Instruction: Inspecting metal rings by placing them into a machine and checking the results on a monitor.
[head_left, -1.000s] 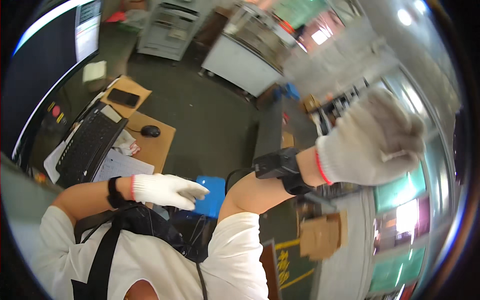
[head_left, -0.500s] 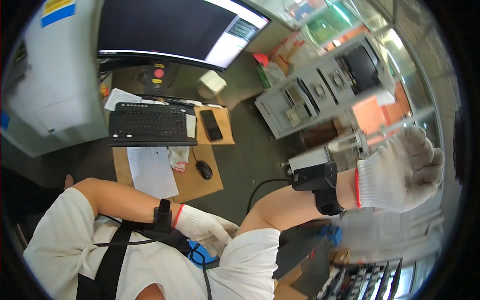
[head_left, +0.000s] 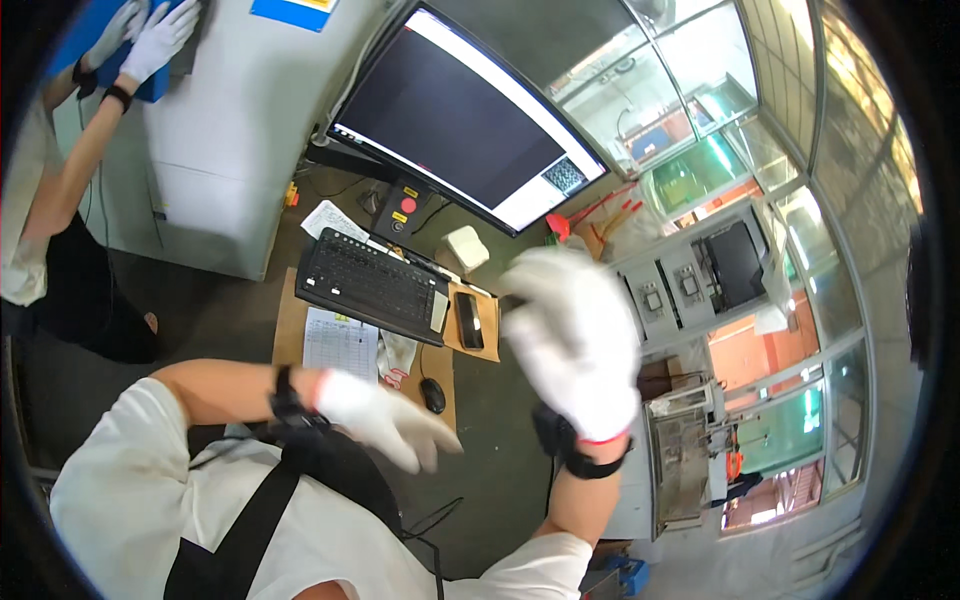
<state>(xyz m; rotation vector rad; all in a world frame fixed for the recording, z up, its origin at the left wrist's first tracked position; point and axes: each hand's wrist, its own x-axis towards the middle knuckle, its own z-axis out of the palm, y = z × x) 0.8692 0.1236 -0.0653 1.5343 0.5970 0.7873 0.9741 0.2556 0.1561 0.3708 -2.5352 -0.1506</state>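
Note:
My left hand (head_left: pixel 385 420), in a white knit glove with a red cuff, hovers in front of my chest. Its fingers are stretched and apart, and nothing shows in them. My right hand (head_left: pixel 575 335), gloved the same way, is raised to the right of the phone and smeared by motion; whether its fingers grip anything is hidden. Nearest to it are a black phone (head_left: pixel 468 320) on brown cardboard and a white block-shaped thing (head_left: pixel 466 248). A black keyboard (head_left: pixel 372 285) lies on the desk, with a mouse (head_left: pixel 433 395) and a written sheet (head_left: pixel 340 342) close by.
A large monitor (head_left: pixel 470 120) stands behind the keyboard, above a red button box (head_left: pixel 402 208). Grey cabinets rise at left (head_left: pixel 215 190) and right (head_left: pixel 690 280). At far left a co-worker's gloved hands (head_left: pixel 160 40) touch a blue thing. Cables hang by my chest.
My right hand has swung from far right inward, near the phone. My left hand has lifted off my right upper arm area. The view has turned, bringing the co-worker into sight.

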